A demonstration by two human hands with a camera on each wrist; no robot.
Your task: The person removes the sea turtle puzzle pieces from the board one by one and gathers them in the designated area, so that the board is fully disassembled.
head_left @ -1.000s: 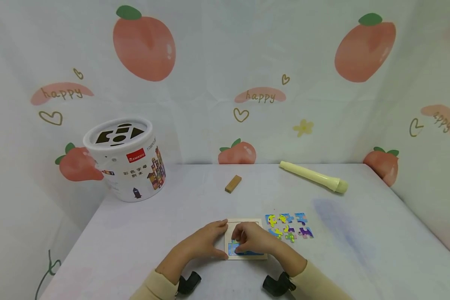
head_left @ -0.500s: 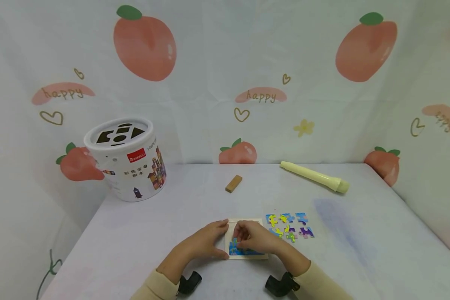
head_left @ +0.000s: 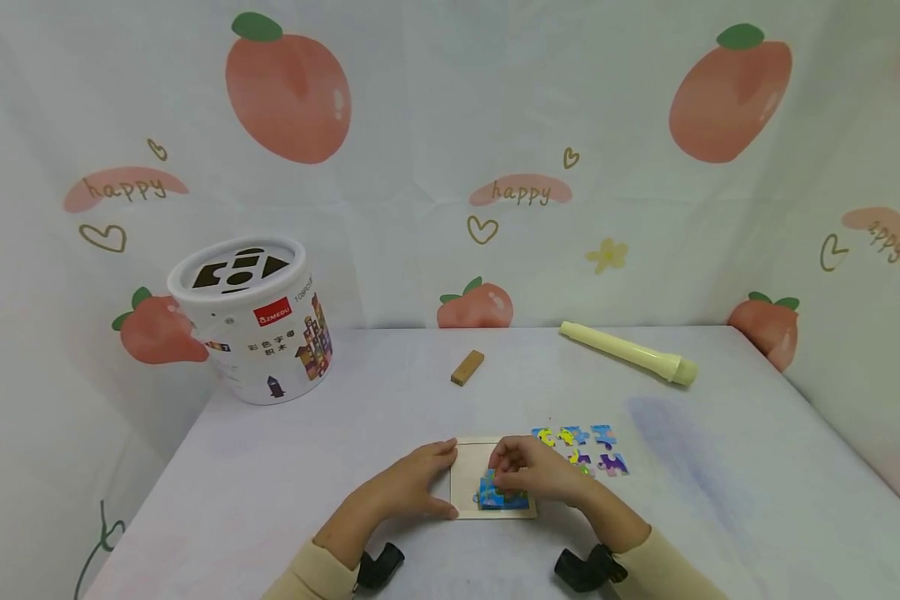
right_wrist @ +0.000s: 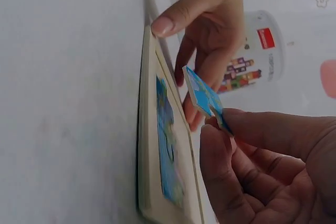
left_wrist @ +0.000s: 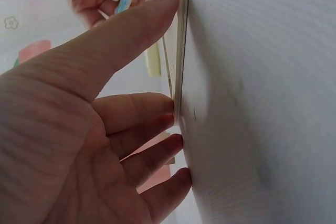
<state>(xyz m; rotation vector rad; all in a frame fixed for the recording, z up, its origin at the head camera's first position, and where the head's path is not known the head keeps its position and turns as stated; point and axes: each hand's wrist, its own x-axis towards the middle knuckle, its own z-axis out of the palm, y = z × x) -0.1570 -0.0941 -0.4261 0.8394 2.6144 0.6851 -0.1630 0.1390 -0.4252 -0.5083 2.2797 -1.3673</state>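
My left hand (head_left: 411, 482) rests at the left side of a wooden puzzle tray (head_left: 465, 454), its thumb at the near corner and fingertips by the far one. Its fingers (left_wrist: 139, 109) are only slightly bent against the tray's edge. Over the tray, my right hand (head_left: 540, 471) pinches a blue puzzle piece (right_wrist: 202, 94) between thumb and index finger. That piece is tilted, raised above the tray in the right wrist view. More blue puzzle pieces (right_wrist: 169, 148) lie inside the tray along its near side, partly covered by the held piece in the head view.
Loose puzzle pieces (head_left: 603, 435) lie right of the tray, some behind the right hand. Farther back are a small wooden block (head_left: 467, 367) and a pale yellow toy microphone (head_left: 630, 353). A white bucket (head_left: 258, 333) with a shape-hole lid stands back left.
My right hand has moved rightward across the tray with the pinched piece, uncovering bare wood at the tray's lower left. My left hand has stayed at the tray's left edge.
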